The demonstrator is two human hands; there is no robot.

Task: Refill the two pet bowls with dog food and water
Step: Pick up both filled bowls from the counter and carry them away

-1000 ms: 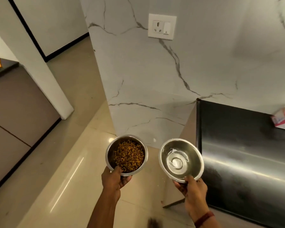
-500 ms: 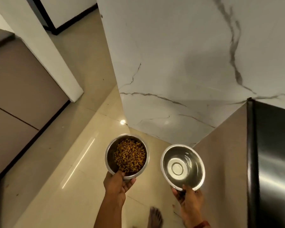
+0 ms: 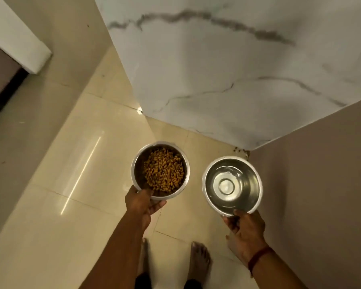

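My left hand (image 3: 143,204) grips the near rim of a steel bowl (image 3: 138,163) heaped with brown dog food (image 3: 164,171), held above the floor. My right hand (image 3: 245,229) holds a second steel bowl (image 3: 208,195) by its near rim; clear water (image 3: 227,182) shimmers inside it. The two bowls hang side by side, a short gap apart, over the cream floor tiles near a corner.
A white marble-patterned wall (image 3: 227,80) meets a taupe cabinet side (image 3: 317,174) at the corner ahead, where small crumbs (image 3: 241,151) lie on the floor. My bare feet (image 3: 199,259) stand on glossy tiles (image 3: 71,184). A white pillar base (image 3: 19,42) stands at far left.
My view has tilted down and moved toward the corner; the dark counter top and the wall socket left the frame. Both bowls stay in my hands and my feet came into view.
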